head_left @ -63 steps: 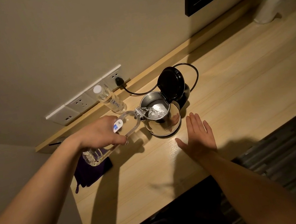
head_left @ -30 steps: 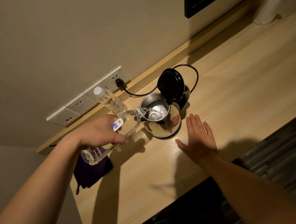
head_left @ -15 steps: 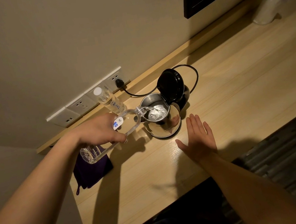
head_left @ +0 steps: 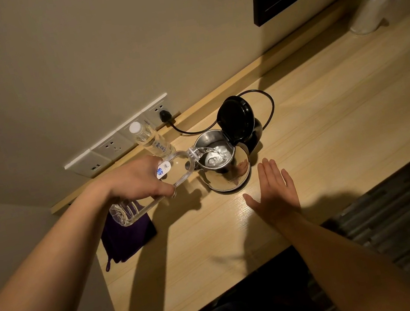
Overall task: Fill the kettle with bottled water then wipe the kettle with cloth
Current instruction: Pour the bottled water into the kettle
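Observation:
A steel kettle (head_left: pixel 231 175) stands on the wooden counter with its black lid (head_left: pixel 236 119) flipped up. My left hand (head_left: pixel 135 182) grips a clear water bottle (head_left: pixel 174 172), tipped nearly flat, its mouth over the kettle's rim. Water streams from it into the kettle. My right hand (head_left: pixel 275 192) lies flat on the counter just right of the kettle, fingers spread, holding nothing. A dark purple cloth (head_left: pixel 128 236) lies on the counter under the bottle's base, partly hidden by my left arm.
A second capped bottle (head_left: pixel 150 139) stands upright by the wall sockets (head_left: pixel 116 145) behind my left hand. The kettle's black cord (head_left: pixel 269 107) loops to a plug in the socket. A whitish wrapped object (head_left: pixel 369 12) sits far right. The counter (head_left: pixel 327 122) ends at a front edge near me.
The bottle's base has risen a little, so it tips more steeply as the water keeps flowing. My right hand has stayed where it was.

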Available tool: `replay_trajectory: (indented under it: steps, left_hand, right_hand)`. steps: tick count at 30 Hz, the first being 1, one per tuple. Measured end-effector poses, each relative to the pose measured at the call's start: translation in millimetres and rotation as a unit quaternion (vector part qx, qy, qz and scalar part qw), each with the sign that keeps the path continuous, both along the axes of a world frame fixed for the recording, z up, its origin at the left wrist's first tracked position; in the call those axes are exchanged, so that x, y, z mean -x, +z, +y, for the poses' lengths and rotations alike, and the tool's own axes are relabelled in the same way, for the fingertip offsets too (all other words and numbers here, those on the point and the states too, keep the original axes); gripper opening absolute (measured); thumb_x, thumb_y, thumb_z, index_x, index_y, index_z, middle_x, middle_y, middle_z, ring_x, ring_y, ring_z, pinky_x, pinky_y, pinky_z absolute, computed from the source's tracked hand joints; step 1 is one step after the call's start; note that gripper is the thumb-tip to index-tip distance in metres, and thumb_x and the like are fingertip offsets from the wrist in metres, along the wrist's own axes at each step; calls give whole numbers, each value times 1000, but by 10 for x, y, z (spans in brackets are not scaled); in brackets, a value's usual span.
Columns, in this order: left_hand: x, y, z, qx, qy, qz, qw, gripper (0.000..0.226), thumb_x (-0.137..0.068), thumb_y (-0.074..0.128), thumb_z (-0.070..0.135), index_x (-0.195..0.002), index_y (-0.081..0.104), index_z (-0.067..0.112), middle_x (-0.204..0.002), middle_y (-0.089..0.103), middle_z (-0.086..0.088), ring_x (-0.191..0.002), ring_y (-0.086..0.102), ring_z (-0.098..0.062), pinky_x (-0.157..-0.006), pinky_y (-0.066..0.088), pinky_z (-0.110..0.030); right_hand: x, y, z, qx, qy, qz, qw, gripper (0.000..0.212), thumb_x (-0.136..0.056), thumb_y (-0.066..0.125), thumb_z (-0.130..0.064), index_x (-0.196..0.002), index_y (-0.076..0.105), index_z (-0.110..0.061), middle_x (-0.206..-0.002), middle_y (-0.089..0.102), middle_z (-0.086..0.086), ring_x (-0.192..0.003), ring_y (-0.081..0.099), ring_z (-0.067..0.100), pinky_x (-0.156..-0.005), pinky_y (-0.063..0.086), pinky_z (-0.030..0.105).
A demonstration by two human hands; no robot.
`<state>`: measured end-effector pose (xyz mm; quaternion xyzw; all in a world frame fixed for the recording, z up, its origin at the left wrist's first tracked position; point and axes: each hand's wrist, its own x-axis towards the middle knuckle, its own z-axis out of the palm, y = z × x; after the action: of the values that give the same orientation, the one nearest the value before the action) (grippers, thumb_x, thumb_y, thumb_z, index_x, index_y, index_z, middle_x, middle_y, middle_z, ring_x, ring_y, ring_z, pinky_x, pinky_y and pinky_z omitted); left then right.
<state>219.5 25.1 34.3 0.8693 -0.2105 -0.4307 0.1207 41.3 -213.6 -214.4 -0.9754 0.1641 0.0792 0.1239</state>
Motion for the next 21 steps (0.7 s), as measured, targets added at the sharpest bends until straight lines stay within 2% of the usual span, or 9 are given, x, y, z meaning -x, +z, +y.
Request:
replay_trajectory:
  steps: [4,8,11,14,21]
  left_hand:
    - [-18,3,-14,0,-2,-3,1000,27,-80,84,26,-92,66,12,-73,64,-2,-60,56,-15,-60,48,-35]
    - [-12,-10,-15,14,-1,-9,1000,25,-78,86,25,-86,62,20,-63,60,6,-47,51,-1,-46,42,-19]
    - [-22,-12,-17,16,5,-6,1000,25,-79,86,23,-86,63,18,-59,60,8,-44,50,1,-43,41,-16]
    - [-26,-9,-27,20,5,5,1000,24,-80,85,21,-90,64,17,-61,63,7,-44,53,2,-44,42,-14]
    - [-33,5,-52,12,-6,-6,1000,29,-79,86,24,-90,59,27,-70,63,5,-47,55,3,-44,41,-12]
  right_hand:
    - [3,10,5,-2,-1,1,1000,100,-90,46,-72,-163,26,-7,-174,22,12,-161,18,26,-128,22,48]
    - [8,19,0,-4,0,4,1000,100,-90,46,-72,-163,25,-7,-174,20,12,-162,16,25,-129,22,48]
    - [1,28,2,-3,-1,8,1000,100,-90,46,-72,-164,24,-8,-174,20,11,-162,16,25,-129,21,48]
    - [1,35,9,-1,-1,9,1000,100,-90,46,-71,-163,24,-7,-174,21,11,-162,16,25,-129,22,48]
    - [4,52,8,-2,0,9,1000,100,-91,46,-71,-164,24,-7,-174,19,12,-162,15,25,-129,21,48]
